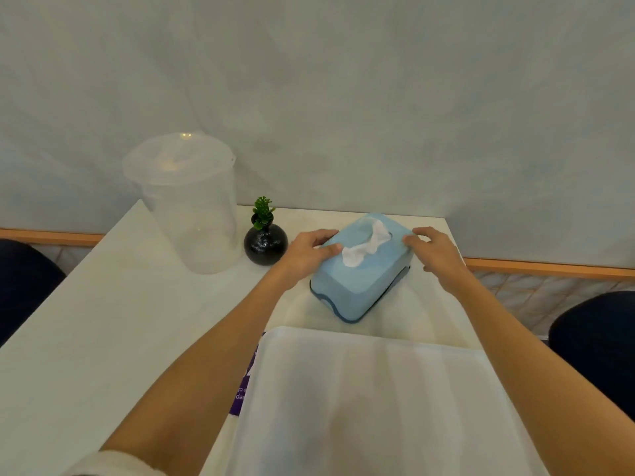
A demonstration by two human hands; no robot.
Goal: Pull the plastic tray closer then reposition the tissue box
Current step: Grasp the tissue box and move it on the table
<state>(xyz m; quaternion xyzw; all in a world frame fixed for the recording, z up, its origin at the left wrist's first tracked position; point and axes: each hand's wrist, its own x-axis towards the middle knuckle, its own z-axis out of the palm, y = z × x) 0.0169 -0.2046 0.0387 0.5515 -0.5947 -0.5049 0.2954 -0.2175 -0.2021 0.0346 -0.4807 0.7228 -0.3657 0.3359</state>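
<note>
With the tray (360,389) near, both hands (307,250) (436,252) clasp the tissue box (357,280); an even, level grip should prevent tipping.

The plastic tray (374,400) fills the lower centre of the frame on the table (103,321), with a printed sheet (244,386) tucked under its left edge. Above it, centre right, sits the tissue box (357,286) — a tissue (366,247) poking from its top. Left of the box stands a small vase (265,243) holding a plant (263,211); further left, a lidded container (192,207).
</note>
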